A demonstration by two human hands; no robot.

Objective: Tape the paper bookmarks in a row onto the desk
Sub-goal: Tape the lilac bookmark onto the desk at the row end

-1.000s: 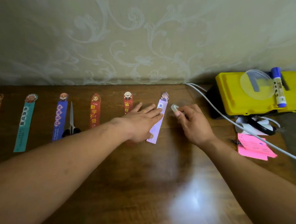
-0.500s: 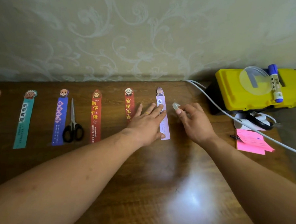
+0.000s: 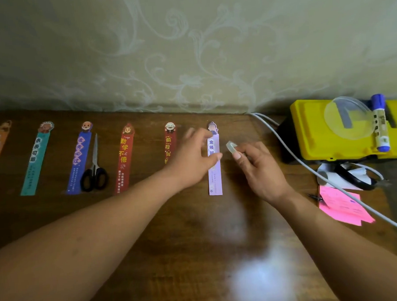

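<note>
the lavender bookmark (image 3: 214,172) lies flat on the surface (image 3: 228,220) at the right end of the row, just right of the dark red bookmark (image 3: 170,140), with its cartoon head toward the wall. the left hand (image 3: 192,161) rests over its left edge. its fingers are loosely spread and blurred, and the thumb tip sits on the paper about midway up. the right hand (image 3: 257,168) sits just right of the strip and pinches a small piece of clear tape (image 3: 230,146) between thumb and forefinger. the free end of the tape is raised and apart from the paper.

the step in hand looks like fixing this strip down. to do it well, i would set the bookmark parallel to its neighbours with the heads level. i would press down with the left hand so it cannot skid, then lay the tape across the paper so both ends catch bare wood. last, i would rub it down from the middle outward. the tape may curl onto a fingertip, so it is safer to peel the finger away sideways.
</note>
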